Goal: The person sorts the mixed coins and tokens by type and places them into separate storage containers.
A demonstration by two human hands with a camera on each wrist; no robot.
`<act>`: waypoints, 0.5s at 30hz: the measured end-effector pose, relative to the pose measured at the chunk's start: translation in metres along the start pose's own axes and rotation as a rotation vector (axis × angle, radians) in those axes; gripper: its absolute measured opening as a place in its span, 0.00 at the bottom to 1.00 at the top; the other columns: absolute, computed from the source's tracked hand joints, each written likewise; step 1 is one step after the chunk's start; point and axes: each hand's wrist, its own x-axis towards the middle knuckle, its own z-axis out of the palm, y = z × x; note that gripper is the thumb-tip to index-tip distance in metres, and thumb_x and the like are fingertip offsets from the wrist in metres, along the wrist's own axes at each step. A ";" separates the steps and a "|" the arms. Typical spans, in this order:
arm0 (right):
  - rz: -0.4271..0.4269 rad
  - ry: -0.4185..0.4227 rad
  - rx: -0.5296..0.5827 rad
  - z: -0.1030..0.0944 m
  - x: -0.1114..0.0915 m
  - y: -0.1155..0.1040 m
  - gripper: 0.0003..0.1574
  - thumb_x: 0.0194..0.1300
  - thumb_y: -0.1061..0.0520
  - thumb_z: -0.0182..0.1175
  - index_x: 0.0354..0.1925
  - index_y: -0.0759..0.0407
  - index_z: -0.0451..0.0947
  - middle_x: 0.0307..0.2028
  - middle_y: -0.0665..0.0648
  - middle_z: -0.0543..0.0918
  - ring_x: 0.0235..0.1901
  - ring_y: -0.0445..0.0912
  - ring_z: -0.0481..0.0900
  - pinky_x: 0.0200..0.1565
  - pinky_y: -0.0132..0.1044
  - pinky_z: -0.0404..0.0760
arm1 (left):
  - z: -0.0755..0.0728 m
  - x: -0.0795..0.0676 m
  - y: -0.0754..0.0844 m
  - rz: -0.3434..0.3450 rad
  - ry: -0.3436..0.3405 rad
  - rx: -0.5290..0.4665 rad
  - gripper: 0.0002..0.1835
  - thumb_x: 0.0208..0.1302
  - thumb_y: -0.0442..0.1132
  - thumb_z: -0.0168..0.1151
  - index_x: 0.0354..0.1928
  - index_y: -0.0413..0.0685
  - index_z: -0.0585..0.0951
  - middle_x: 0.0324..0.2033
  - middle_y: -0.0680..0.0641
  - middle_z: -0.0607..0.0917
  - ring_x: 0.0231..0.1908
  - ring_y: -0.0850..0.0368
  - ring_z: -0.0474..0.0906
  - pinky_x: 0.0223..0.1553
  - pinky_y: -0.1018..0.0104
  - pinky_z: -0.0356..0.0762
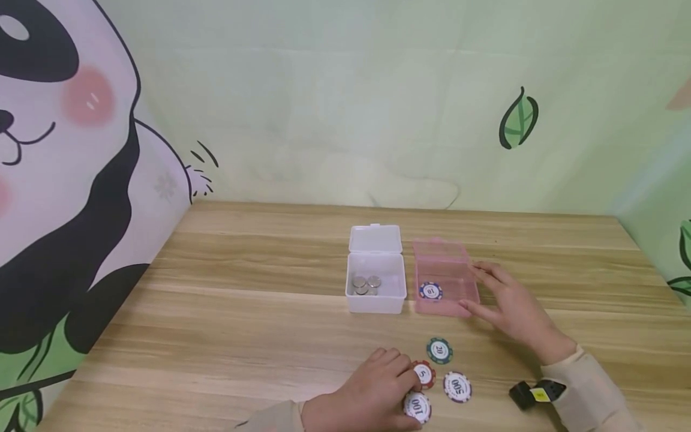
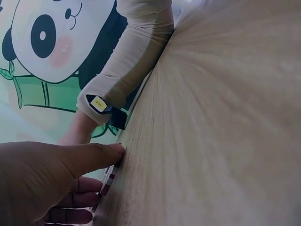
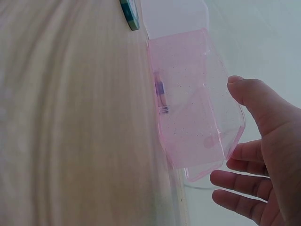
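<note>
While two hands [image 1: 369, 387] [image 1: 520, 312] work, five chips [image 1: 457, 387], two boxes [image 1: 376, 305] [image 1: 444, 308]

The place looks like a small booth-like recording set, though the kind of building cannot be told. A wood-grain table [image 1: 227, 324] is bordered on its far, left and right sides by a pale green backdrop [image 1: 302, 102], faintly creased, bearing a cartoon panda [image 1: 110, 198] at left and a leaf drawing [image 1: 519, 120] toward the right.
</note>
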 end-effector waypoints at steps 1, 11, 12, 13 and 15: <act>-0.001 -0.001 0.000 0.000 0.000 0.000 0.44 0.54 0.39 0.60 0.59 0.67 0.65 0.58 0.65 0.67 0.54 0.63 0.69 0.52 0.58 0.71 | 0.000 0.000 0.000 0.002 0.004 0.005 0.22 0.42 0.64 0.64 0.34 0.59 0.76 0.32 0.61 0.73 0.37 0.67 0.66 0.41 0.76 0.63; 0.001 -0.007 0.002 0.001 0.000 0.000 0.44 0.54 0.40 0.61 0.59 0.67 0.64 0.59 0.65 0.66 0.54 0.63 0.69 0.52 0.58 0.71 | 0.002 0.001 0.000 0.001 -0.008 -0.039 0.20 0.44 0.60 0.65 0.34 0.58 0.75 0.32 0.61 0.73 0.37 0.67 0.66 0.41 0.78 0.62; -0.001 -0.004 0.002 0.001 0.000 0.001 0.44 0.54 0.40 0.61 0.59 0.67 0.65 0.59 0.65 0.66 0.54 0.63 0.69 0.52 0.58 0.71 | 0.002 0.001 0.000 0.001 -0.006 -0.037 0.20 0.44 0.60 0.65 0.35 0.58 0.75 0.32 0.61 0.73 0.37 0.67 0.66 0.40 0.78 0.62; -0.003 -0.002 0.002 0.001 0.000 0.001 0.44 0.54 0.40 0.61 0.59 0.67 0.65 0.59 0.65 0.66 0.54 0.63 0.69 0.52 0.58 0.71 | 0.002 0.001 0.000 0.001 0.001 -0.031 0.20 0.44 0.60 0.64 0.35 0.58 0.75 0.32 0.61 0.73 0.37 0.67 0.66 0.40 0.78 0.62; -0.004 0.000 0.003 0.002 0.001 0.001 0.44 0.53 0.40 0.61 0.59 0.67 0.65 0.59 0.65 0.66 0.54 0.63 0.69 0.51 0.58 0.71 | 0.001 0.001 0.000 -0.001 0.010 -0.033 0.19 0.45 0.59 0.64 0.35 0.58 0.75 0.32 0.61 0.73 0.37 0.67 0.67 0.40 0.78 0.62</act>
